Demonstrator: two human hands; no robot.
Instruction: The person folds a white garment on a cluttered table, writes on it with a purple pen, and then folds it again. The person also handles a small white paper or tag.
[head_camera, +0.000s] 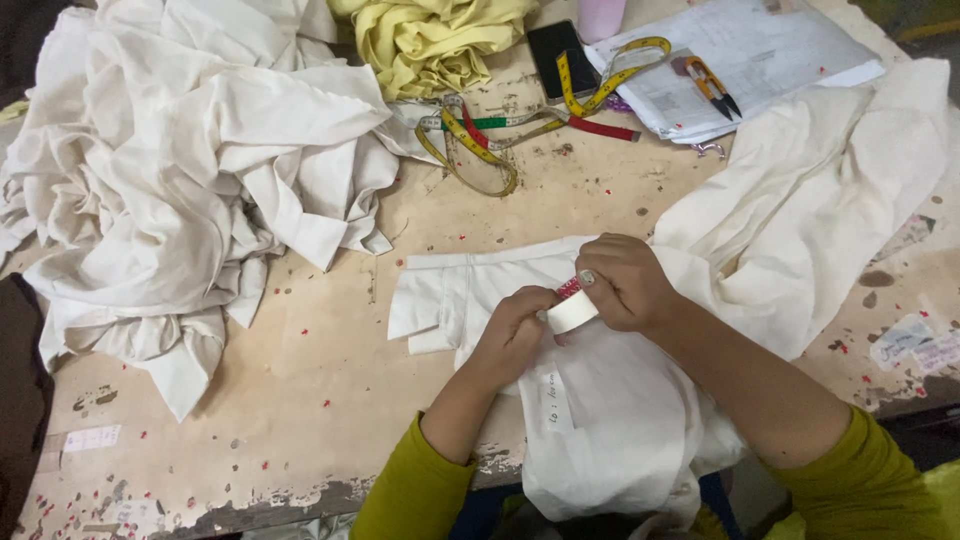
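- Both hands are meeting at centre frame: the left hand (512, 330) and right hand (622, 283) are pinching a roll of white tape (572, 311) over the white garment (600, 400) (tape end best kept taut, I judge).
- Measuring tape (480, 150), scissors (712, 86) and piled cloth (180, 170) are crowding the table (320, 380) in the upper frame.
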